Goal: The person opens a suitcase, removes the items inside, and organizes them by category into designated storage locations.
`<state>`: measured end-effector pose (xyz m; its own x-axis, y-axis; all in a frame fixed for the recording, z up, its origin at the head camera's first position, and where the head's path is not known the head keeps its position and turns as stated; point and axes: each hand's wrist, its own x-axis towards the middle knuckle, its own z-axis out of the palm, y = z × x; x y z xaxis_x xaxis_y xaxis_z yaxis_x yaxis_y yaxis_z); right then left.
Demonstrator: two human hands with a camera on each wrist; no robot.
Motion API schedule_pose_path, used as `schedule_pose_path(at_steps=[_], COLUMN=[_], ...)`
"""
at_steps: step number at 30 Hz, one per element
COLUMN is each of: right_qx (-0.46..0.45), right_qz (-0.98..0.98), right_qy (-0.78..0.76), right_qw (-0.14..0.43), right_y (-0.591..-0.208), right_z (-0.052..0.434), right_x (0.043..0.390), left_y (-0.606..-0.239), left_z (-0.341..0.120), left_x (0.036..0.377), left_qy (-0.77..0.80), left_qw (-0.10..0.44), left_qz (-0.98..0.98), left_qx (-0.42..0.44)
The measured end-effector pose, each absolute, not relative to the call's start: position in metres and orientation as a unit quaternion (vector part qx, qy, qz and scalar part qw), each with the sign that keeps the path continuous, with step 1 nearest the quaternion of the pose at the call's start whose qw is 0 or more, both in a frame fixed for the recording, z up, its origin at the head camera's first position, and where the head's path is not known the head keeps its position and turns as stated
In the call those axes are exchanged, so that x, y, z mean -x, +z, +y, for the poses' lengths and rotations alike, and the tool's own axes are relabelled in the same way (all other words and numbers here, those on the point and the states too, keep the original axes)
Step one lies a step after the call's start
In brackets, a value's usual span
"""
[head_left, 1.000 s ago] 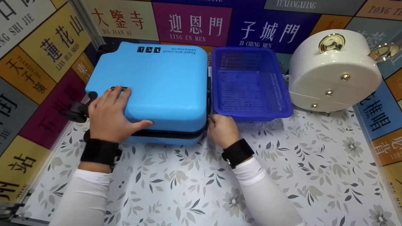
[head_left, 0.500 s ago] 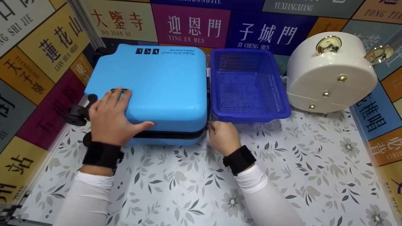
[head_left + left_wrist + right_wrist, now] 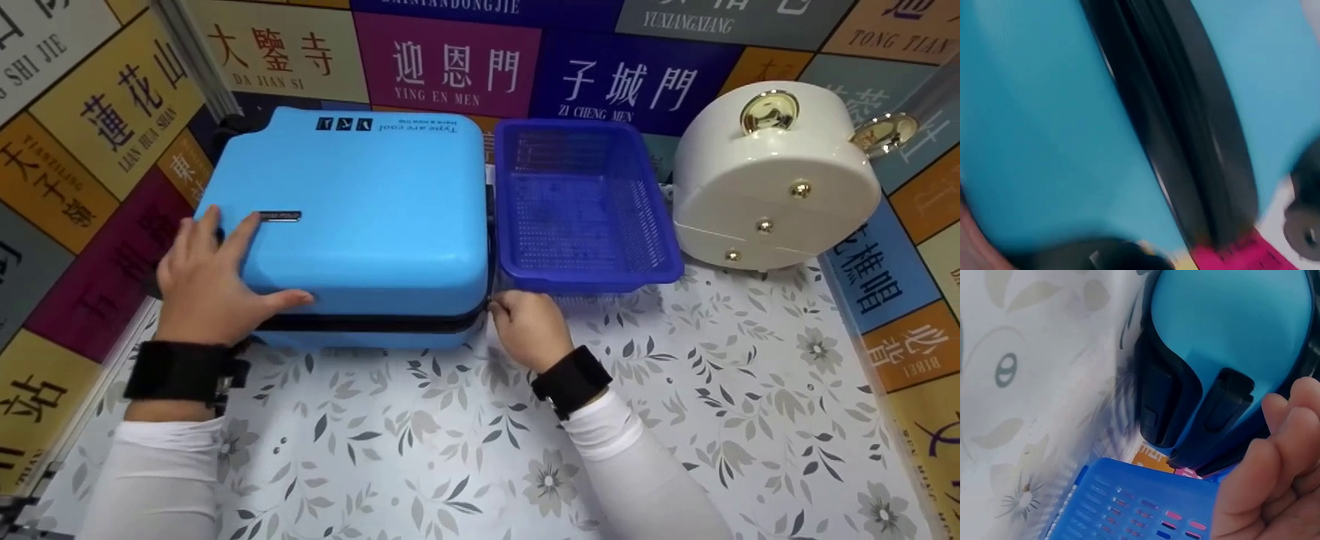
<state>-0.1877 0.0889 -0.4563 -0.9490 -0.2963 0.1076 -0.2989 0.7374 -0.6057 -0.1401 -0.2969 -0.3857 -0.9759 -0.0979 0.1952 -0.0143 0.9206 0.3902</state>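
Probably stiff, slick and light — blue suitcase point(image 3: 360, 187) lies upper left of head frame, left hand point(image 3: 202, 281) spread on it, right hand point(image 3: 531, 330) pinching at black seam point(image 3: 390, 324) — best hold likely the dark handle point(image 3: 1227, 402).

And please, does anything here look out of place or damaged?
Only the printing on the blue suitcase: it reads upside down in the head view. I see no spill or damage, and the purple basket stands upright beside it.

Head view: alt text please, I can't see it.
A person's spread left hand rests on a blue suitcase lying flat while the right hand pinches at its dark seam near one corner. A purple-blue basket and white rounded case stand to the right.
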Motion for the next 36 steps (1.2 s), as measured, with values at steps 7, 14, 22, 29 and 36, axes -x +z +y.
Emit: schedule_pose_path(at_steps=[7,14,22,29,36], right_qx=[-0.142,-0.142,-0.133,-0.123,-0.128], right_qz=[-0.932,-0.931,-0.940,-0.937,-0.940], right_qy=[0.333,0.335,0.313,0.326,0.317], right_qw=[-0.008,0.009,0.009,0.006,0.023], right_y=[-0.458,-0.463,-0.460,-0.458,-0.458], right_z=[0.087,0.086,0.087,0.087,0.085], right_x=[0.189,0.190,0.191,0.189,0.189], left_y=[-0.388,-0.390,-0.393,-0.397,-0.399], left_z=[-0.324,-0.317,-0.306,-0.296,-0.289], left_x=[0.137,0.136,0.130,0.125,0.122], left_qy=[-0.173,-0.141,-0.141,-0.145,-0.146], left_qw=[0.079,0.093,0.114,0.128,0.124], left_qz=[-0.979,-0.981,-0.977,-0.972,-0.970], left_qx=[-0.074,-0.097,-0.114,-0.131,-0.150])
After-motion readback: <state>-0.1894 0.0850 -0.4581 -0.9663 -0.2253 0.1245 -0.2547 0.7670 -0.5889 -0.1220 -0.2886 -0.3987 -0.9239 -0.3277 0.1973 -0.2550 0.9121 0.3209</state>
